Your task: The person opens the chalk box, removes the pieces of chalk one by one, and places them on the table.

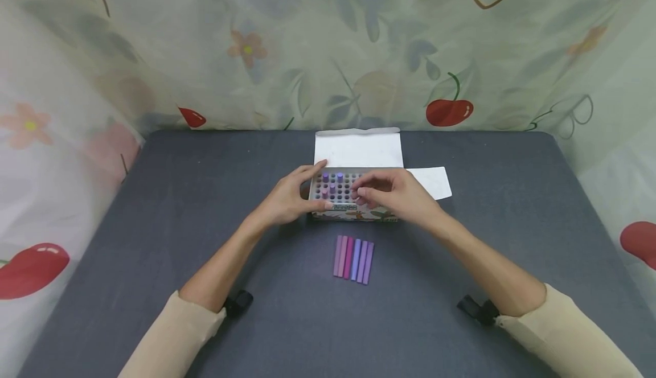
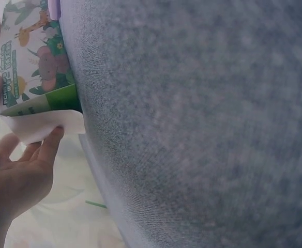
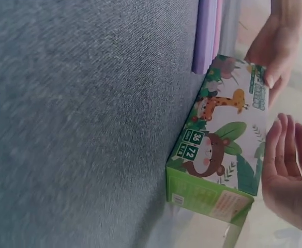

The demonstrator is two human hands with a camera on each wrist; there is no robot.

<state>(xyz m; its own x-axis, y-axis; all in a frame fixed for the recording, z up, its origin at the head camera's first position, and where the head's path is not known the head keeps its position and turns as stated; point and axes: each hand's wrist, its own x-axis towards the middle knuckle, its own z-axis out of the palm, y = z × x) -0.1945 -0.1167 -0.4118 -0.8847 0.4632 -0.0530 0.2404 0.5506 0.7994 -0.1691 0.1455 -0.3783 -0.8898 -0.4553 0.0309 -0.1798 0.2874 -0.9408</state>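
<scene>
A cartoon-printed box (image 1: 353, 212) stands open on the table, its top a grid of round holes. Several purple and pink sticks (image 1: 332, 188), like chalks or crayons, stand in holes toward the left. My left hand (image 1: 284, 198) grips the box's left end, thumb at the front and index finger toward the back. In the left wrist view its fingers touch a white end flap (image 2: 42, 124). Over the right part of the holes hovers my right hand (image 1: 392, 193), fingers loosely bent; no stick shows in it. The right wrist view also shows these relaxed fingers (image 3: 281, 150) beside the box.
In front of the box, a row of several pink, magenta and violet sticks (image 1: 353, 259) lies on the grey table (image 1: 246, 332). The white lid (image 1: 359, 149) is folded back behind, and a white side flap (image 1: 433, 182) sticks out right. A patterned curtain (image 1: 318, 48) hangs behind.
</scene>
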